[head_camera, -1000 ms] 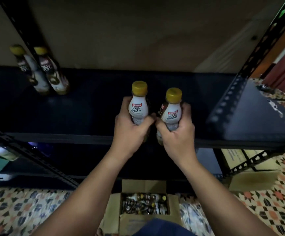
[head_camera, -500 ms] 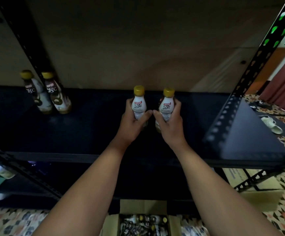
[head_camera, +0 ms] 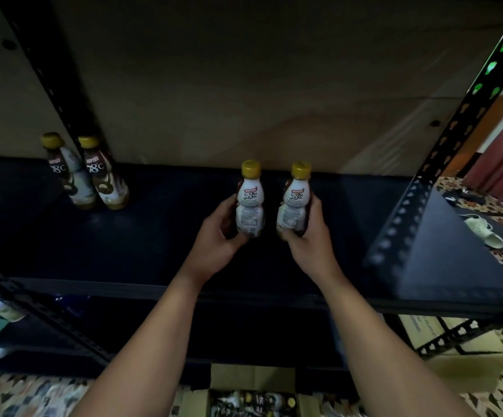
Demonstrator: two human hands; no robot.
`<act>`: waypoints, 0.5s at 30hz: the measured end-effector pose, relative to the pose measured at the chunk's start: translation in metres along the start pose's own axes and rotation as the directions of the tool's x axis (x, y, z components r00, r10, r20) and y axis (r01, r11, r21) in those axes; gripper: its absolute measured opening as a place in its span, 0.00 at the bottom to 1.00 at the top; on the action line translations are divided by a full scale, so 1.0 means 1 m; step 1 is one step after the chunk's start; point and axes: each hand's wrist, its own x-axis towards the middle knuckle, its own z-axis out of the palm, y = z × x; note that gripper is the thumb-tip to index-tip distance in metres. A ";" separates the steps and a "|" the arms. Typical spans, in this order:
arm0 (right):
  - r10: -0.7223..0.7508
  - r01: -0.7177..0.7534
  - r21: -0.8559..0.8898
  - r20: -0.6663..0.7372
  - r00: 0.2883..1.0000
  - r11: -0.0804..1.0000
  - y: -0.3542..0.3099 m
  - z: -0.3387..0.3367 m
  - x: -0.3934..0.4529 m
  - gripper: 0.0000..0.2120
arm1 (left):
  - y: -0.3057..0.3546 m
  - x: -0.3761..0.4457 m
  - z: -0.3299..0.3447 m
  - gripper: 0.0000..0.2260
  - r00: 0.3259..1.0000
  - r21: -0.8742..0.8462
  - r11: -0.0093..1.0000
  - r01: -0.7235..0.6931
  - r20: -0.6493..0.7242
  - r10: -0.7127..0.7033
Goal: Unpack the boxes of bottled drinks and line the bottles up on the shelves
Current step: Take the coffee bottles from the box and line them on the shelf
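On the dark shelf (head_camera: 160,236) of a black metal rack, two bottles are held upright side by side, a narrow gap between them. The left bottle (head_camera: 249,203) is grasped low on its body by the left hand (head_camera: 218,236), whose fingers are curled round its left side and base. The right bottle (head_camera: 294,204) is clasped in the same way by the right hand (head_camera: 307,240), fingers wrapped round its right side. Both carry yellow caps and white labels printed "78°C". Whether their bases touch the shelf cannot be told, since the hands cover them.

At the far left of the same shelf, two more bottles (head_camera: 93,173) of the same kind are seen standing close together, partly hidden behind a slanted black upright (head_camera: 54,82). Below the shelf's front edge, an open cardboard box (head_camera: 253,398) is seen on the patterned floor (head_camera: 18,395), with further bottles packed inside. To the right, a pale sandal (head_camera: 484,230) lies on the floor.
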 end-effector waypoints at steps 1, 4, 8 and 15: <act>-0.010 0.010 -0.025 -0.012 1.000 1.000 0.002 0.000 0.000 0.30 | -0.001 0.000 0.001 0.33 1.000 0.010 1.000 -0.002 -0.018 0.002; -0.047 0.042 -0.096 -0.045 0.998 0.994 0.004 0.002 0.000 0.26 | -0.003 0.002 0.003 0.33 0.998 0.057 0.998 -0.003 -0.054 0.006; -0.082 0.069 -0.150 -0.083 0.993 0.986 0.003 0.006 -0.001 0.31 | -0.005 0.005 0.005 0.31 0.987 0.206 0.978 0.011 -0.159 0.022; -0.037 0.032 -0.132 -0.032 0.999 0.991 0.004 0.004 0.000 0.38 | -0.003 0.000 0.003 0.35 0.996 0.114 0.993 -0.021 -0.087 0.031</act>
